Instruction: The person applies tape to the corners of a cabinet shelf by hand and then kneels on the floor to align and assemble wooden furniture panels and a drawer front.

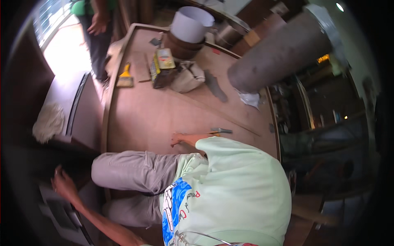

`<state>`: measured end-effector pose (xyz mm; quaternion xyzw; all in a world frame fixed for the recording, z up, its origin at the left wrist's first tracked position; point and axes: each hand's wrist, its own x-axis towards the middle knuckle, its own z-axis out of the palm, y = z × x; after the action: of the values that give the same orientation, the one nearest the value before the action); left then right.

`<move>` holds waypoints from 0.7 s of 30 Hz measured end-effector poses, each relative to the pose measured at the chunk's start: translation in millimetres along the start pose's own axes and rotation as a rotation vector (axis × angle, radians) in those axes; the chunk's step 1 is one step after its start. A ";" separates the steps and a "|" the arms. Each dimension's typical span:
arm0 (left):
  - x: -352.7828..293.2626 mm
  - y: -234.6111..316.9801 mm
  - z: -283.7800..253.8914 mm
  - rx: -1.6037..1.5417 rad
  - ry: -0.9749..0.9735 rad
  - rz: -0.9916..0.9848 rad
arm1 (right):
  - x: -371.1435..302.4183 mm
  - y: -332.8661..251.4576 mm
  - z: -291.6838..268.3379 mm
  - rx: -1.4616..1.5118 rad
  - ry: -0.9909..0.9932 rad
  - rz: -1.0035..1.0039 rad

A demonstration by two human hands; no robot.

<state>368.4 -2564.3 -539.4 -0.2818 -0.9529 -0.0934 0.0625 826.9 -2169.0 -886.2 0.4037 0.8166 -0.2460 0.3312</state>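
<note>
My left hand (64,185) hangs at the lower left beside a dark cabinet (84,205), fingers apart and holding nothing I can see. My right hand (180,139) rests on the brown wooden panel (139,119), thumb and fingers spread apart and nothing visible in them. Just beyond my right forearm lies a hand tool (221,130) with a grey metal blade and an orange part. My legs (127,170) in grey-brown trousers stretch leftward across the panel's near part.
On the panel's far part are a yellow-handled paintbrush (125,78), a yellow-black box (162,67), a beige cloth (188,78) and a white bucket (192,24). A large brown cylinder (283,53) leans at right. A person (96,33) stands at far left. A rag (48,123) lies on a cabinet.
</note>
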 end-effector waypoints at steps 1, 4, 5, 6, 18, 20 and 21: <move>-0.5 -4.7 1.6 0.007 -0.037 0.014 | -5.5 -4.6 -2.9 0.100 0.022 0.059; 4.1 0.5 5.4 0.044 -0.076 0.076 | -26.9 -12.6 -21.6 0.407 0.043 0.119; 2.7 0.0 1.8 0.028 -0.066 0.079 | -26.3 -28.8 -31.7 0.514 0.029 0.091; 0.2 4.9 -3.5 0.015 -0.060 0.092 | -27.3 -44.8 -37.1 0.651 0.004 0.053; 3.3 10.0 -10.2 -0.012 0.002 0.129 | -186.7 -253.5 -268.6 1.118 -0.387 -0.636; -1.2 16.5 -15.7 -0.007 -0.002 0.116 | -196.3 -257.6 -280.3 0.970 -0.251 -0.815; -1.7 13.2 -11.6 -0.022 0.017 0.130 | -200.8 -259.9 -284.7 0.907 -0.163 -0.898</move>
<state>377.8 -2556.7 -526.6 -0.3430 -0.9309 -0.1022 0.0736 607.0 -2221.8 -515.0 0.1027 0.6933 -0.7113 0.0534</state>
